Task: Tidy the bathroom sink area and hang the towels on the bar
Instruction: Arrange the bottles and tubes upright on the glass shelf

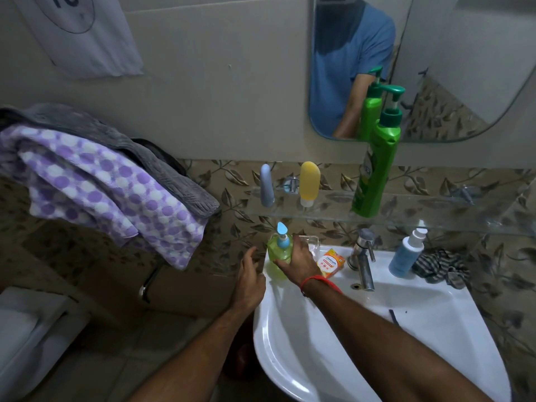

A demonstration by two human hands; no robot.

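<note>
- Bathroom walls of plain cream above and leaf-patterned brown tile below frame a white ceramic sink (420, 320) at the near right, with a glass shelf (435, 211) fixed above it on the far wall.
- Standing upright at the sink's far left corner is a translucent yellow-green pump bottle with a pale blue nozzle (278, 250); its long axis is vertical.
- Right hand (298, 262) is wrapped round that bottle from its right side, fingers curled on the body; whether it bears the weight yet, I cannot tell.
- Left hand (249, 278) hangs just left of the bottle, off the sink's edge, fingers loosely spread and holding nothing.
- So the bottle lies ahead of both hands, between them, and the right is the one on it; the shelf sits directly above and slightly far, so a straight lift looks like the likely move.
- Just right of the bottle lie an orange carton (330, 264) and some clear plastic item, hard to identify.
- Draped in a heap on a bar at the far left are a purple-and-white dotted towel (101, 192) and a grey ribbed towel (162, 169), well apart from both hands and nearer the left one.
</note>
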